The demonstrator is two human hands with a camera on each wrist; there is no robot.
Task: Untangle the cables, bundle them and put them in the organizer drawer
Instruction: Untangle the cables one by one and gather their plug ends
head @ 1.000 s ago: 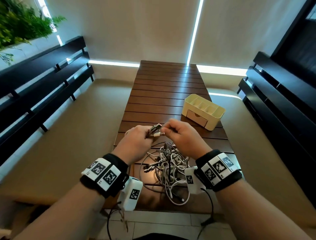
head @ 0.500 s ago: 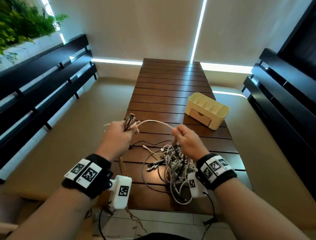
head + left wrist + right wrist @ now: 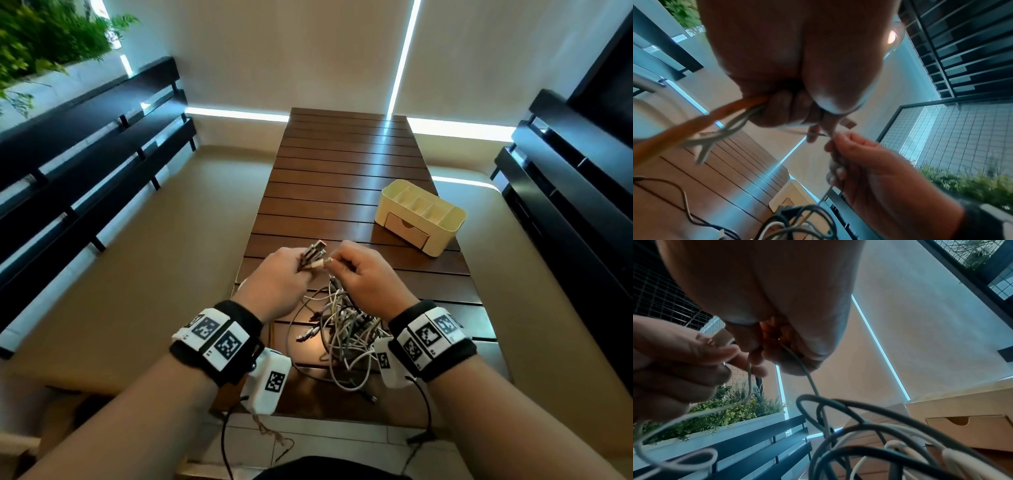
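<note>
A tangle of white, grey and black cables [image 3: 342,329] lies on the near end of the wooden slat table [image 3: 342,164]. Just above it my left hand [image 3: 305,263] grips a bunch of cable plugs [image 3: 314,253], and their cords [image 3: 731,113] trail out under its curled fingers. My right hand [image 3: 334,265] is close beside it and pinches the white plug end [image 3: 320,263] of a thin cable [image 3: 809,382] that runs down into the tangle. The cream organizer [image 3: 445,222] stands to the far right of my hands, its drawer [image 3: 406,230] closed.
Dark slatted benches [image 3: 85,164] run along both sides of the table, the other one [image 3: 565,192] at the right. A green planter [image 3: 41,37] sits at the upper left. Thin black wrist-camera leads [image 3: 424,411] hang over the table's near edge.
Half a second ago my hands were apart with a white cable stretched between them. They have come back together above the tangle, as they were one second ago.
</note>
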